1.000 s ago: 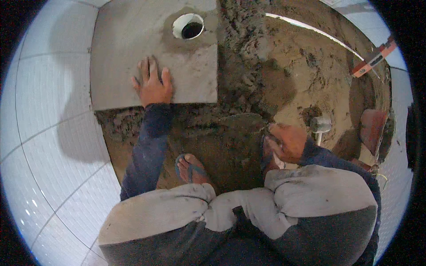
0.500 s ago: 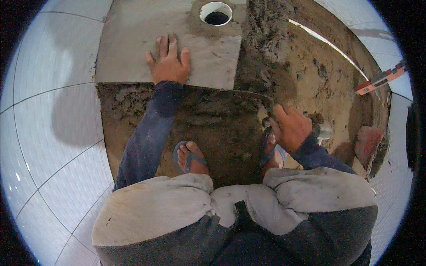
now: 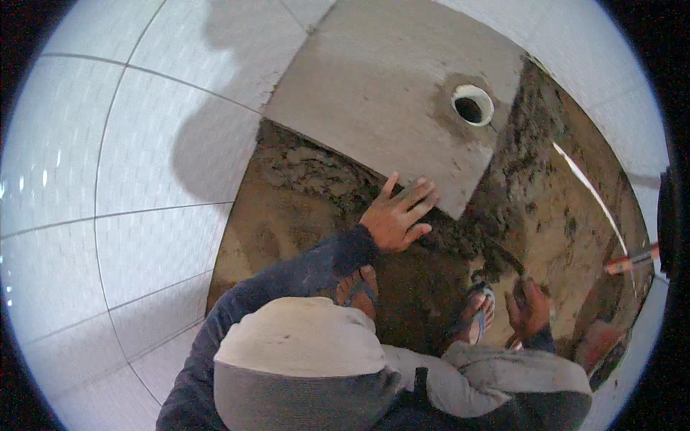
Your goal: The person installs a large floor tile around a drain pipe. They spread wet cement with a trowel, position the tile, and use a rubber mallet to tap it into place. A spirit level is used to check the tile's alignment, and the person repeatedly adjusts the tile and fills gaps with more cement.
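Now our left hand (image 3: 395,219), spread and empty, is shifted to the near edge of the tile (image 3: 374,93), leaving its top more uncovered beside mortar (image 3: 309,169), while our right hand (image 3: 530,309) seems curled around a trowel (image 3: 507,257).

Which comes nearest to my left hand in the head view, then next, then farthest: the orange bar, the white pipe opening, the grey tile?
From the left hand:
1. Grey tile: its near edge is at the fingers.
2. White pipe opening: ahead and right, within the tile.
3. Orange bar: far right.
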Demonstrator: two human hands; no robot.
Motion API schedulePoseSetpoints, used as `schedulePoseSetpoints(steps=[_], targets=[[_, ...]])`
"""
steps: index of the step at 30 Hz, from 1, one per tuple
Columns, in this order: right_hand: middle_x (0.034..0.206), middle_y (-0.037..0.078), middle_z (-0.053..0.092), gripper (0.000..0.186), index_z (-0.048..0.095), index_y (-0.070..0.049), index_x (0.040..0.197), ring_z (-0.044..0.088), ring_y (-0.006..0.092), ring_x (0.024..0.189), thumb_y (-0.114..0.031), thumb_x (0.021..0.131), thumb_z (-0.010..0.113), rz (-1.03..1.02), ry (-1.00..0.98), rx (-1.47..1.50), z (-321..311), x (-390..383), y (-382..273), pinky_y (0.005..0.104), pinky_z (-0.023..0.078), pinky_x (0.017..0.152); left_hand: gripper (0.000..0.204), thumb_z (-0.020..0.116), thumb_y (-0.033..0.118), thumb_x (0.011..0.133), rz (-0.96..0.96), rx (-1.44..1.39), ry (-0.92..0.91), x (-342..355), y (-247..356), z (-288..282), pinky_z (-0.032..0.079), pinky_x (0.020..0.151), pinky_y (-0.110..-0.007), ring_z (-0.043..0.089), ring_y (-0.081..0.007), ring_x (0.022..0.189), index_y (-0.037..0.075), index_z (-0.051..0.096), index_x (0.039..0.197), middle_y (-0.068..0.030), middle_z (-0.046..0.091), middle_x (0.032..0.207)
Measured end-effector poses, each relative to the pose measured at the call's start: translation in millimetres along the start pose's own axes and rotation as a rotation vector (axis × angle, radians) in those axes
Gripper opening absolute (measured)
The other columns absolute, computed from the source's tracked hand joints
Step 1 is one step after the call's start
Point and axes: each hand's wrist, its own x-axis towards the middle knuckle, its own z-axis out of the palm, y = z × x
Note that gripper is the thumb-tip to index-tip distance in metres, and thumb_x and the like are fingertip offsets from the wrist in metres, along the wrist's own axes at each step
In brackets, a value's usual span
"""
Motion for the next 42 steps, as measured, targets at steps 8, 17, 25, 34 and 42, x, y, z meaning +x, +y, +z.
schedulePoseSetpoints(steps=[8, 17, 25, 34, 42], targets=[[0.091, 0.02, 0.067, 0.031, 0.066, -0.001, 0.108, 0.066, 0.0333, 0.081, -0.02, 0.085, 0.074, 0.259, 0.124, -0.16, 6.9, -93.3, -19.7, 0.0405, 0.052, 0.067, 0.014, 0.06, 0.017, 0.095, -0.383, -0.03, 0.32, -9.4, -108.3, -21.4, 0.043, 0.105, -0.048, 0.06, -0.0323, 0.12, 0.009, 0.07, 0.101, -0.0145, 0.066, 0.127], [0.094, 0.025, 0.067, 0.03, 0.068, -0.001, 0.102, 0.067, 0.038, 0.084, -0.022, 0.082, 0.076, 0.746, 0.615, -0.204, -19.0, -133.5, 84.3, 0.0441, 0.053, 0.07, 0.05, 0.054, 0.037, 0.101, -0.227, -1.673, -0.349, -6.8, -15.4, -168.0, 0.038, 0.111, -0.053, 0.051, -0.0387, 0.131, -0.003, 0.059, 0.131, -0.0231, 0.058, 0.136], [0.116, 0.025, 0.063, 0.054, 0.061, 0.001, 0.117, 0.063, 0.0394, 0.104, -0.04, 0.084, 0.071, 0.731, 1.013, -0.874, -247.9, -50.6, 343.8, 0.0471, 0.05, 0.086, 0.056, 0.056, 0.046, 0.099, -0.003, -1.659, -0.762, 10.1, 49.8, -250.2, 0.045, 0.103, -0.054, 0.056, -0.0388, 0.125, -0.003, 0.064, 0.124, -0.0203, 0.064, 0.129], [0.14, 0.026, 0.054, 0.075, 0.055, -0.009, 0.139, 0.056, 0.0392, 0.126, -0.062, 0.087, 0.065, 0.74, 1.426, -0.785, -325.8, 6.2, 479.6, 0.0475, 0.046, 0.103, 0.045, 0.068, 0.037, 0.094, -0.651, -0.565, -0.65, 33.4, 15.4, -196.3, 0.049, 0.095, -0.039, 0.065, -0.0278, 0.107, -0.001, 0.068, 0.117, -0.016, 0.07, 0.113], [0.123, 0.016, 0.062, 0.064, 0.051, -0.009, 0.137, 0.064, 0.0298, 0.109, -0.048, 0.089, 0.067, 0.065, 1.02, 0.48, -317.8, -56.5, 248.6, 0.0404, 0.055, 0.088, 0.048, 0.069, 0.033, 0.092, -0.299, 0.103, -0.061, 51.2, -118.9, -112.8, 0.046, 0.1, -0.044, 0.059, -0.0393, 0.118, 0.006, 0.061, 0.131, -0.0215, 0.063, 0.126]])
